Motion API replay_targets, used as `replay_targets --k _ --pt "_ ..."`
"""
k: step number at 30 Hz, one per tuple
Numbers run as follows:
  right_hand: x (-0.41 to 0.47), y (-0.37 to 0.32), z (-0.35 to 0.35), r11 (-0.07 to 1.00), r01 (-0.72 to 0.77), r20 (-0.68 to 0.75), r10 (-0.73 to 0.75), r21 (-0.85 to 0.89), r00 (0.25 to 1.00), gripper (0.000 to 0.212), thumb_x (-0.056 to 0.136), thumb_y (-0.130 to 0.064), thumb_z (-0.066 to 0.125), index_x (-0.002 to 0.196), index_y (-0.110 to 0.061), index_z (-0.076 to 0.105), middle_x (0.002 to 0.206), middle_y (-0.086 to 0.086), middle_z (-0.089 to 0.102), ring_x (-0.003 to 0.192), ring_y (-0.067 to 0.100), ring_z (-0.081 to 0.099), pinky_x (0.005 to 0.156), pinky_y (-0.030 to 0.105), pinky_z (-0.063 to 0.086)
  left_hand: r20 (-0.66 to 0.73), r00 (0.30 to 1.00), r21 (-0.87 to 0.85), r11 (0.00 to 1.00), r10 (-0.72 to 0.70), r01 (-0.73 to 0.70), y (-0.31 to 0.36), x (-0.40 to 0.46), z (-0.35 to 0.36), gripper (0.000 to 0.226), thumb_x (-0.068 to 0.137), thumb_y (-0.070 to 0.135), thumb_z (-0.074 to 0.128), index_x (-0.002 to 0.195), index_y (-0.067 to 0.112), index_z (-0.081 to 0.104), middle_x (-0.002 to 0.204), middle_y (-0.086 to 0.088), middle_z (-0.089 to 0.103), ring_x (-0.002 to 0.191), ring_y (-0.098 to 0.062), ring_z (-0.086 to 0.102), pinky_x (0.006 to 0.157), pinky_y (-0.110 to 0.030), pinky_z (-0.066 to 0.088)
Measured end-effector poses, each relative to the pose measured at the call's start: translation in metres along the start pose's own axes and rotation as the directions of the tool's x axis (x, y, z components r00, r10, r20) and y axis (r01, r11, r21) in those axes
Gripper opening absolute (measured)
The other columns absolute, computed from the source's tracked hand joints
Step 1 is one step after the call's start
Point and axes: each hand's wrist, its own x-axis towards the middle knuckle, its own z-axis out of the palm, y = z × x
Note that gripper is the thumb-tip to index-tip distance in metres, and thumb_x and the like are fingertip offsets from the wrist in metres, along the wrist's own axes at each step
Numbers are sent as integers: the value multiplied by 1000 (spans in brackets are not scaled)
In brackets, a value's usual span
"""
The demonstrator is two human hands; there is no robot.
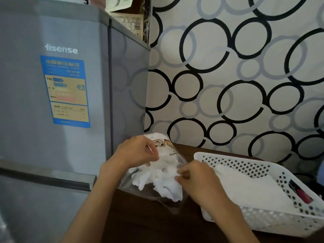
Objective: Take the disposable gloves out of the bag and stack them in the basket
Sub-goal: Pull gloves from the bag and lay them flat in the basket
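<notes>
Head view looks down on a dark brown table pushed into a corner, with a grey fridge standing just to its left, a blue and yellow label stuck on its door. Behind the table hangs a pale curtain printed with black and grey rings. A few papers sit on top of the fridge. On the right part of the table rests a white basket with perforated walls, and inside it lies a flat stack of gloves, whitish and translucent; something red shows through the far wall, too unclear to name. Just left of the basket is a clear plastic bag with a cartoon bear print, its mouth toward the person and a crumpled bunch of loose gloves spilling from it. The left hand grips the upper part of the bag with curled fingers. The right hand pinches the loose gloves at the bag's mouth.
</notes>
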Motion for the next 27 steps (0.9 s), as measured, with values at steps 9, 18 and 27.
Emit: replay_targets --k 9,18,27 --pt "12 16 -2 914 -28 -26 42 405 999 20 86 -39 63 81 -21 68 76 -3 69 62 13 67 69 29 56 205 951 1 971 233 -238 17 -14 -14 33 69 33 84 95 38 63 98 18 61 90 -3 56 81 -22 50" --pt "12 13 -4 897 -14 39 -4 441 999 21 93 -37 54 91 -21 67 85 -5 70 63 4 67 63 14 51 82 967 63 967 242 -247 26 -10 0 46 72 42 79 111 41 55 98 19 63 83 -1 61 71 -21 49" --pt "2 4 -2 967 35 402 -138 253 905 29 99 -21 41 125 -23 53 137 2 45 111 21 58 91 33 52 123 964 -133 967 234 -218 3 -8 -20 9 90 33 63 92 24 64 102 12 66 92 -5 64 84 -31 55"
